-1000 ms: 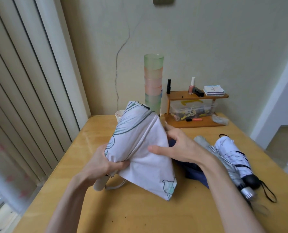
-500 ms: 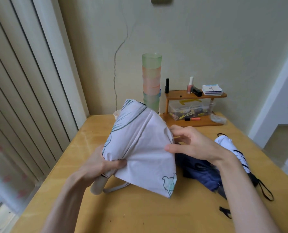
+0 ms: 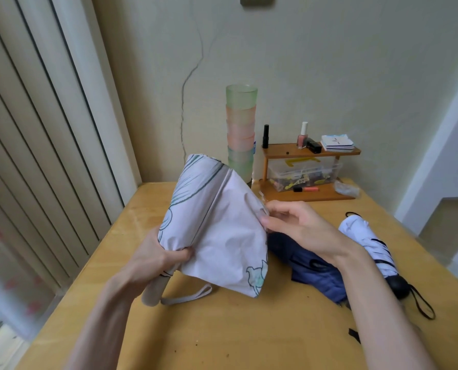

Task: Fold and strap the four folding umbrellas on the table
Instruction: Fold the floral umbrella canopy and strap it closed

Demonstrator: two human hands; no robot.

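A pale pink folding umbrella (image 3: 222, 231) with green line drawings is held tilted above the wooden table (image 3: 249, 329), its canopy loose. My left hand (image 3: 155, 260) grips it near the beige handle, whose wrist loop lies on the table. My right hand (image 3: 297, 222) pinches the canopy's right edge. A dark blue umbrella (image 3: 316, 271) lies under my right forearm. A white umbrella (image 3: 366, 236) with black straps and a black handle lies to the right of it.
At the back stand a tall stack of coloured plastic cups (image 3: 240, 134) and a small wooden shelf (image 3: 310, 153) with bottles, cards and a clear box of pens. Vertical blinds (image 3: 35, 129) hang on the left. A loose black strap (image 3: 354, 335) lies by my right arm.
My right hand has slid from the middle of the pink canopy to its right edge and pinched it. The view has shifted, and the grey umbrella is out of sight.
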